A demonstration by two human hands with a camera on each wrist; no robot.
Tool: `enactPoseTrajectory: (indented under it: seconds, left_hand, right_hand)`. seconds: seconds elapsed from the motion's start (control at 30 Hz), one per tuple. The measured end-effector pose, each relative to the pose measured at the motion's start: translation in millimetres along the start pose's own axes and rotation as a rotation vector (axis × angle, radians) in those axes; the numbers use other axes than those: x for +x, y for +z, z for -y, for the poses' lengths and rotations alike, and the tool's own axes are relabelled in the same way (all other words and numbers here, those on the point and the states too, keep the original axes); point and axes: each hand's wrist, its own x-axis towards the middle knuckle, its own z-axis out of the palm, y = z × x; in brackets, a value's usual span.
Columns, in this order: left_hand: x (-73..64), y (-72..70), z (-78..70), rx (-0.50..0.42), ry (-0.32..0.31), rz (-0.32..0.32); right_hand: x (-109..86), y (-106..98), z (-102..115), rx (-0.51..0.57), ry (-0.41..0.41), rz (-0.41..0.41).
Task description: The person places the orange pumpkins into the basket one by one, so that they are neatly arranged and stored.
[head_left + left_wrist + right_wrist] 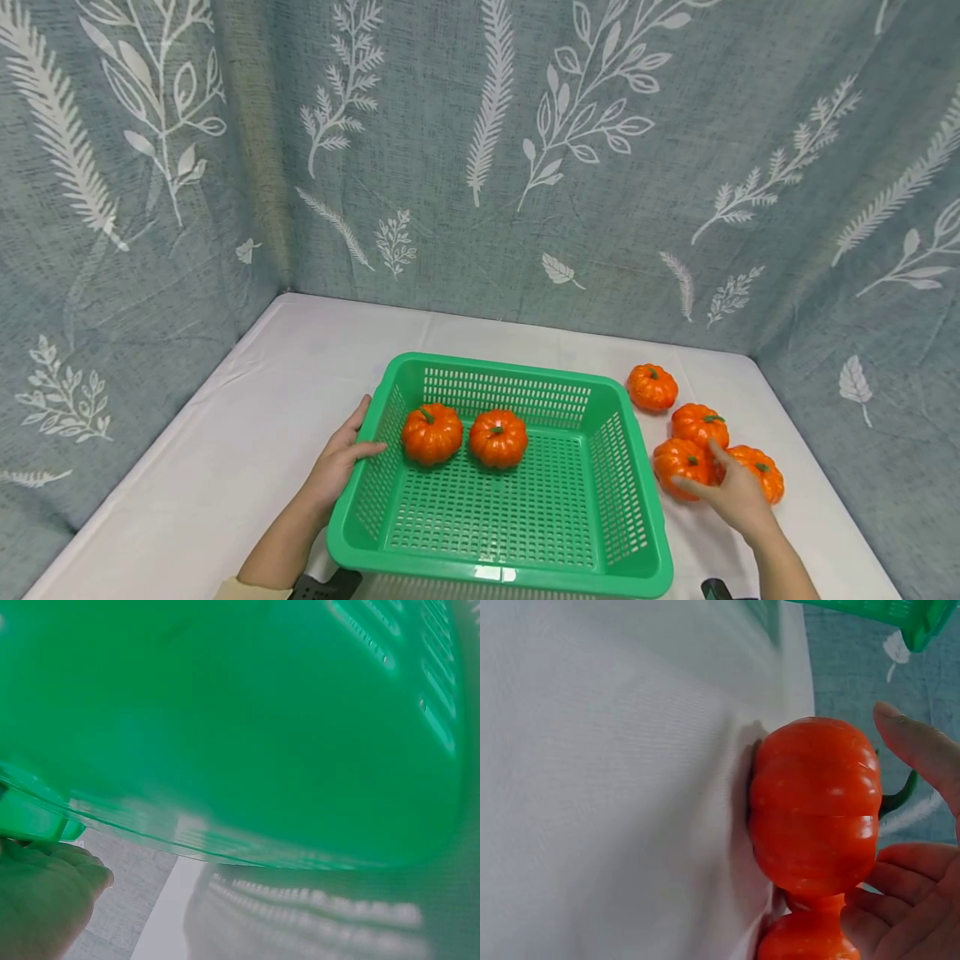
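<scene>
R hand (738, 496): thumb & fingers spread about front pumpkin (677, 467), not closed on it. R wrist view has thumb clear of the skin, stem poking into the gap btwn thumb & fingers; can't tell if fingertips touch. Step looks like a pick: best bring thumb in opposite fingers, squeeze on the widest ribs, lift straight up, b/c neighbours could roll. Those: rear pumpkin (696, 422) just past index tip, right-side pumpkin (763, 473) behind the hand, partly hidden. So fingers' side is tight; thumb side has bare tablecloth (701, 542) up to basket (495, 500), easier way out. Its R rim, just left of thumb, needs clearing w/ height to spare. Far pumpkin (652, 388) sits beyond fingertips, off that path. Table's R edge runs out past the right-side pumpkin. Well left of thumb, in basket: inner right pumpkin (498, 439), then inner left pumpkin (432, 435); R part of floor bare, good room. Farthest, L hand (336, 468): thumb over L rim, fingers outside, gripping it; steady hold should stop skids.
</scene>
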Motion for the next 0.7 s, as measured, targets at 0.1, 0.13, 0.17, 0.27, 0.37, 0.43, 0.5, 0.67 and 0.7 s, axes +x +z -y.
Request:
enactPoseTrajectory:
  seconds: [0.1, 0.13, 0.17, 0.27, 0.37, 0.43, 0.5, 0.67, 0.7]
  left_hand:
    - [-0.3, -0.2, 0.3, 0.0, 0.002, 0.003]
    - [-0.4, -0.2, 0.4, 0.0, 0.003, 0.004]
    - [-0.4, -0.2, 0.4, 0.0, 0.004, 0.003]
    - [-0.4, -0.1, 0.6, 0.003, 0.004, 0.002]
    - [-0.5, -0.2, 0.6, 0.006, 0.003, -0.001]
    - [-0.4, -0.3, 0.5, 0.004, 0.004, 0.001]
    - [-0.4, 0.0, 0.2, 0.005, 0.005, 0.003]
    - [-1.1, 0.5, -0.9, 0.011, 0.005, 0.005]
    - [-1.3, 0.5, -0.9, 0.011, 0.006, 0.006]
  right_hand:
    - [0.4, 2.5, -1.6, 0.009, 0.012, 0.01]
    - [0.5, 3.2, -1.8, 0.011, 0.017, 0.012]
    - [0.4, 4.0, -2.1, 0.015, 0.02, 0.016]
    - [0.1, 6.1, -2.9, 0.017, 0.03, 0.021]
    - [0.6, 8.2, -4.1, 0.02, 0.036, 0.02]
    - [1.4, 9.6, -5.1, 0.022, 0.035, 0.013]
    - [2.0, 11.4, -6.4, 0.024, 0.033, 0.005]
    - [2.6, 15.5, -6.9, 0.02, 0.029, -0.027]
    - [2.5, 16.2, -6.5, 0.02, 0.029, -0.033]
